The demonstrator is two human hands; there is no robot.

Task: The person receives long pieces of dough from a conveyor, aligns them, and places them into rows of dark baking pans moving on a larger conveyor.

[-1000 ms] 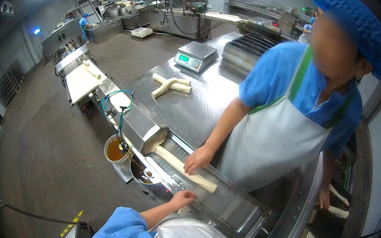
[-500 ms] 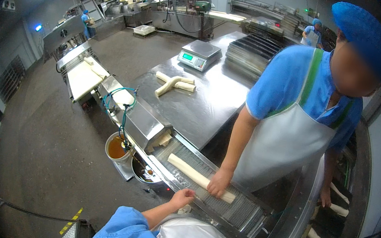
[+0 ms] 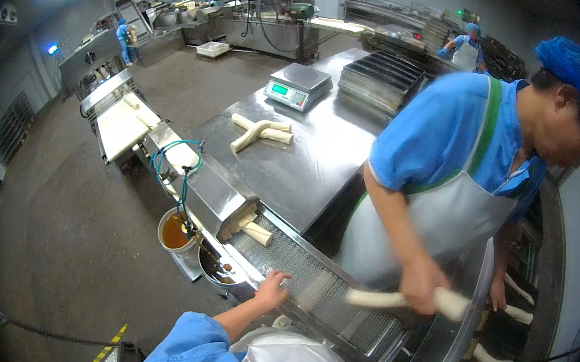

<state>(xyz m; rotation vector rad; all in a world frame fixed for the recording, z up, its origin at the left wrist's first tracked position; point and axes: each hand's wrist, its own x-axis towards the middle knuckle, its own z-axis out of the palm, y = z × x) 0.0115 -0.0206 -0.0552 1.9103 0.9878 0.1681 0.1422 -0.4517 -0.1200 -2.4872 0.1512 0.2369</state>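
My left hand [image 3: 271, 291] reaches over the near edge of the wire-mesh conveyor [image 3: 314, 282], its fingers apart and nothing in them. My right hand is out of view. A pale dough roll [image 3: 257, 233] sticks out of the metal hood [image 3: 206, 189] at the conveyor's upper end, beyond my fingers. Across the belt, a co-worker's hand [image 3: 424, 283] grips another long dough roll [image 3: 452, 304], blurred by motion, above the belt's lower end. That person's other hand [image 3: 498, 293] is at the dark trays on the right.
Dough pieces [image 3: 263, 133] and a scale [image 3: 299, 86] stand on the steel table [image 3: 292, 167], with stacked dark trays [image 3: 378, 82] behind. A bucket of amber liquid [image 3: 177, 231] and a dark pot [image 3: 218, 265] sit left of the conveyor. Dough rolls [image 3: 493, 358] lie in trays at right.
The co-worker has lifted the dough roll off the belt and swung it right. Another roll has emerged from the hood. My left hand has moved slightly up-left, its fingers spreading.
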